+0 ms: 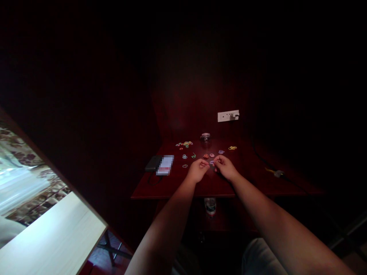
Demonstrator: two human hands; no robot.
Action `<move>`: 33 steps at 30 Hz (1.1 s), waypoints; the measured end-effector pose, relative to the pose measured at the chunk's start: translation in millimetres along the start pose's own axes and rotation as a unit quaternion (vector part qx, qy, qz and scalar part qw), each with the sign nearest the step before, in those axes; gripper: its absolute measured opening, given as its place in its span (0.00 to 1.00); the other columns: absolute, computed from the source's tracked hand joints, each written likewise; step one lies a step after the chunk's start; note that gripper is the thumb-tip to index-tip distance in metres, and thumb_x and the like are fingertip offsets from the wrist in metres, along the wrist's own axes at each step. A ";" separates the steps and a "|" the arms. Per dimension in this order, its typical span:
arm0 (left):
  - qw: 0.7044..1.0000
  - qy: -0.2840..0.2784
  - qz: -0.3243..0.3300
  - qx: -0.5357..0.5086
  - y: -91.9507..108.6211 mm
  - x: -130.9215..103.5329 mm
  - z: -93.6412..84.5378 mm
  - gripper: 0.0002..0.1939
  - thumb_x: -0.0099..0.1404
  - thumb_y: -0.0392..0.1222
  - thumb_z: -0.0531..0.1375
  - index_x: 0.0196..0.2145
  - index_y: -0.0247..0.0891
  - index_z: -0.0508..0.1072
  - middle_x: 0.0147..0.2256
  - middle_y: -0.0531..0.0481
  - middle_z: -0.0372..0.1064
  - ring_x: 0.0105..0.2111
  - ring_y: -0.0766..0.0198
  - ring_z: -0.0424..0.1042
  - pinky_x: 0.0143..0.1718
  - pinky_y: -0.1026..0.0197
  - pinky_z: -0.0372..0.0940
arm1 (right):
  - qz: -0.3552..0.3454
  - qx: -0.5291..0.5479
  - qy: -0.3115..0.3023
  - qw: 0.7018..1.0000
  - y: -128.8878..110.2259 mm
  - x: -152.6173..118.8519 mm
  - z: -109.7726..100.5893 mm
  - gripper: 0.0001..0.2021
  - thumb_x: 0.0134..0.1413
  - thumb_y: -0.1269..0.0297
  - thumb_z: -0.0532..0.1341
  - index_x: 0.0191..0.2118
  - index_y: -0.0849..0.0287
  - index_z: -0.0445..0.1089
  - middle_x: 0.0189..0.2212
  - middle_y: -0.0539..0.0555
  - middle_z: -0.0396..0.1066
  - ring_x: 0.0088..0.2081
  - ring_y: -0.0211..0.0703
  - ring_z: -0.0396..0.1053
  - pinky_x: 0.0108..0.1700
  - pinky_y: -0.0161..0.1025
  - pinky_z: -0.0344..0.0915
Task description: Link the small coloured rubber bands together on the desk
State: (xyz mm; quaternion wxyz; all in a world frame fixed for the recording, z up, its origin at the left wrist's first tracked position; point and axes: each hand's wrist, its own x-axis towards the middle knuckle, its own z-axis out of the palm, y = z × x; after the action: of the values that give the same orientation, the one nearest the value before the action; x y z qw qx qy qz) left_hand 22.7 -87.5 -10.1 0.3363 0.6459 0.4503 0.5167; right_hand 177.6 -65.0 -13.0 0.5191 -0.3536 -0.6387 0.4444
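Note:
Small coloured hair ties lie in groups on the dark red table [172, 187]. My right hand [226, 168] is closed in a pinch at a light purple hair tie [211, 162]. Just left of it, my left hand [197, 170] has its fingers closed together; whatever they hold is too small to make out. Beyond my fingertips are orange hair ties [205, 156] and pink ones [212, 155]. Purple hair ties [221, 152] and yellow ones [232, 148] lie farther right. To the left are green [193, 156], pale blue [184, 156] and greyish [185, 166] ones.
A mixed pile of hair ties [186, 144] and a clear lidded jar [205, 138] are at the back. A phone [165, 165] and black box [153, 163] sit left. A cable [295, 185] crosses the right side. Below the tabletop stands a bottle [210, 207].

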 end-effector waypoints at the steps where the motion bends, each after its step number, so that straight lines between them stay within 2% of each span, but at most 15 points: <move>1: 1.000 0.003 -0.002 -0.004 0.6 0.0 0.2 0.06 0.54 0.37 0.61 0.30 0.32 0.70 0.26 0.49 0.69 0.25 0.70 0.66 0.28 0.67 0.61 | 0.000 -0.004 -0.004 1.000 -0.1 -0.2 -0.1 0.08 0.45 0.61 0.58 0.29 0.59 0.60 0.19 0.46 0.64 0.17 0.31 0.60 0.19 0.29 0.53; 10: 1.000 0.008 -0.002 -0.019 3.2 0.5 0.4 0.06 0.56 0.38 0.61 0.31 0.32 0.71 0.28 0.47 0.71 0.28 0.68 0.69 0.32 0.65 0.63 | -0.023 -0.049 -0.047 0.997 -3.6 -2.3 -1.4 0.08 0.45 0.60 0.60 0.28 0.60 0.64 0.18 0.46 0.63 0.18 0.32 0.60 0.21 0.31 0.55; 23: 1.000 -0.009 0.012 -0.025 3.1 -1.2 1.2 0.12 0.52 0.43 0.63 0.30 0.31 0.69 0.24 0.51 0.66 0.22 0.72 0.63 0.26 0.68 0.58 | -0.008 -0.051 -0.028 0.998 -4.1 -2.3 0.2 0.07 0.45 0.62 0.58 0.28 0.59 0.63 0.16 0.45 0.61 0.18 0.33 0.60 0.21 0.31 0.53; 33: 0.999 -0.022 0.035 0.000 1.0 -0.9 -0.9 0.10 0.52 0.42 0.63 0.29 0.32 0.70 0.23 0.52 0.66 0.21 0.73 0.59 0.23 0.69 0.54 | 0.009 -0.036 -0.008 0.999 -5.0 -2.1 1.2 0.07 0.44 0.61 0.58 0.28 0.59 0.61 0.16 0.45 0.62 0.17 0.33 0.59 0.20 0.30 0.53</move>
State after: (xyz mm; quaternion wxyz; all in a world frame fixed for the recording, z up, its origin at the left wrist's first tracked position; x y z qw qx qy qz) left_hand 22.0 -88.7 -9.3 0.3281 0.6720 0.4202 0.5140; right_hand 176.9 -69.0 -9.1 0.4974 -0.3740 -0.6550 0.4285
